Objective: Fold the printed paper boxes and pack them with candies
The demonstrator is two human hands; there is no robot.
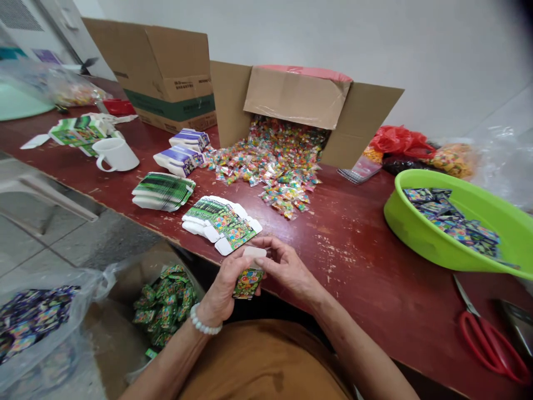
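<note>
Just off the table's front edge, my left hand [227,280] is closed around a small green printed candy box [249,283], held upright with its white flap raised. My right hand [285,265] pinches that flap at the top of the box between thumb and fingers. Behind my hands, a fanned row of flat green boxes [222,221] lies on the table, with another stack of green boxes [163,191] to its left. Wrapped candies [270,166] spill from an open carton [297,103] further back.
A green basin [449,244] with dark packets stands at the right, red scissors [485,339] before it. At left are a white mug [116,154], purple boxes [181,160] and a tall carton [166,78]. Below the edge, green packets [166,308] fill a box beside a plastic bag [41,328].
</note>
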